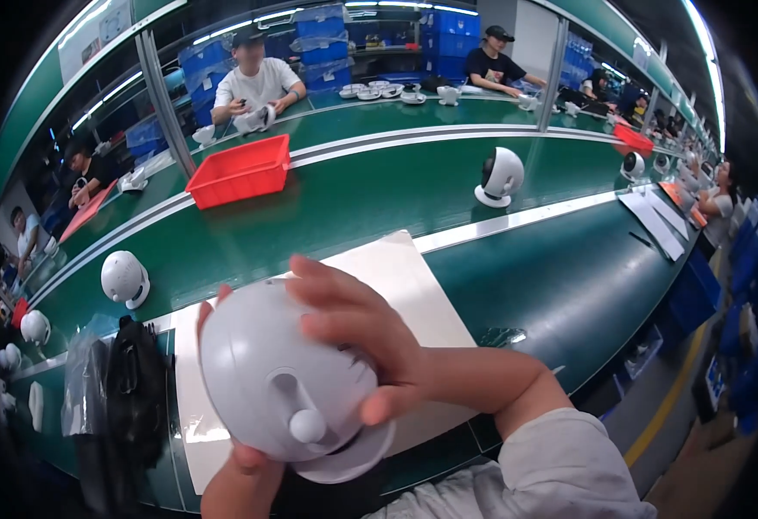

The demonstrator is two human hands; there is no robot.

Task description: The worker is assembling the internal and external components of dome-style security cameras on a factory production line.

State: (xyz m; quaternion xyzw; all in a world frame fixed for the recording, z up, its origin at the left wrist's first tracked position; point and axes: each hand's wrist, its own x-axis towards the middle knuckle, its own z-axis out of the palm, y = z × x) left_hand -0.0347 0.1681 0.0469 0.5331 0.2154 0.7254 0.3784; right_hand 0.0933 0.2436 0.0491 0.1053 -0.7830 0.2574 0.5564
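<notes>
While the long green conveyor bench curves across the whole view, a white rectangular paper sheet lies on its near edge, right before the person. Above that sheet both hands hold up a rounded light-grey plastic fan housing, seen from its back, with a small round knob on a short stem near its lower rim and a flat round base below it. That housing sits close to the camera, over the near-left part of the sheet. From the right, the right hand wraps over the top and side of the housing, its fingers spread narrow and pressed on the shell, thumb low on the rim. Under the shell, the left hand grips from below; one fingertip shows over the top-left edge, and the rest of its fingers are hidden.

Towards the far-left side of the belt stands a red rectangular plastic crate. At the near-left edge lies a black bundle in clear plastic wrap. Farther right on the belt, near the pale dividing strip, a white ball-shaped fan with a dark face stands upright. Left of the sheet stands another white ball-shaped fan, turned away.
</notes>
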